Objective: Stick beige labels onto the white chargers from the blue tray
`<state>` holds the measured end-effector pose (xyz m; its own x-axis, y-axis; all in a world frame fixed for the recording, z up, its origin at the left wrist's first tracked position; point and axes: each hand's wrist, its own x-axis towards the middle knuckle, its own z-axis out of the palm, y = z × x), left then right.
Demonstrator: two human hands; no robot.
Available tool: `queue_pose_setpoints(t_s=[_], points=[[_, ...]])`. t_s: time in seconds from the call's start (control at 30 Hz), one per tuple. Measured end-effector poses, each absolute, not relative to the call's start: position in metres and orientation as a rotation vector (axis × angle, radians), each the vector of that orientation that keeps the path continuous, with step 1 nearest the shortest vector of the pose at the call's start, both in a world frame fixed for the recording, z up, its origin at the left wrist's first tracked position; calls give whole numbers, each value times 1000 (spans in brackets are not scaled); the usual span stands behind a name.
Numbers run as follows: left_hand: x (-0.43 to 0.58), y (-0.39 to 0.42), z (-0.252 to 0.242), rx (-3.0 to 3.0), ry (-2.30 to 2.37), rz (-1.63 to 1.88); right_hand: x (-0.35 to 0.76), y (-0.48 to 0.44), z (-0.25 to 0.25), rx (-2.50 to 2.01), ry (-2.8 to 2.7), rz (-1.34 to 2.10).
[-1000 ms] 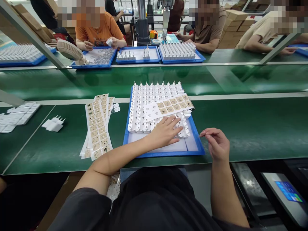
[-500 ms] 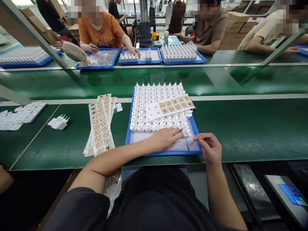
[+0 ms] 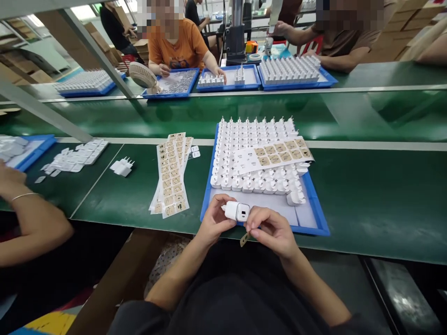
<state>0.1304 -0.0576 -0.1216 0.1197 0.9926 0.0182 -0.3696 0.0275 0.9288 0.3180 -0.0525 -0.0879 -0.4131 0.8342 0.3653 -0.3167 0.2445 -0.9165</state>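
My left hand [image 3: 213, 218] is closed around a white plug-in charger [image 3: 234, 211], with its port end turned to the right and toward me. Close beside that end, my right hand [image 3: 274, 230] pinches a small tan sticker [image 3: 245, 238] between thumb and fingers; it hangs just below the charger. Behind both hands lies a blue tray [image 3: 319, 216] holding rows of white chargers [image 3: 251, 153], pins up. A sheet of tan stickers [image 3: 279, 152] rests across the chargers. One charger [image 3: 296, 197] stands at the front right of the rows.
Overlapping sticker sheets [image 3: 171, 177] lie left of the tray on the green bench [image 3: 139, 200]. Farther left are a few chargers [image 3: 122, 166] and a pile of white pieces [image 3: 77, 156]. A co-worker's arm [image 3: 31, 218] reaches in at left. Across the bench, people sit at blue trays [image 3: 298, 83].
My left hand has brought a charger from the tray's front toward me. My right hand has moved left beside it with the sticker. The view has swung left.
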Motion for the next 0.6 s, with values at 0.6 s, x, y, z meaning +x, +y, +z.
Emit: queue_pose_setpoints(t_s=[0.6], points=[[71, -72, -132, 1537, 1275, 1281, 264, -34, -117, -638, -1542, 1500]])
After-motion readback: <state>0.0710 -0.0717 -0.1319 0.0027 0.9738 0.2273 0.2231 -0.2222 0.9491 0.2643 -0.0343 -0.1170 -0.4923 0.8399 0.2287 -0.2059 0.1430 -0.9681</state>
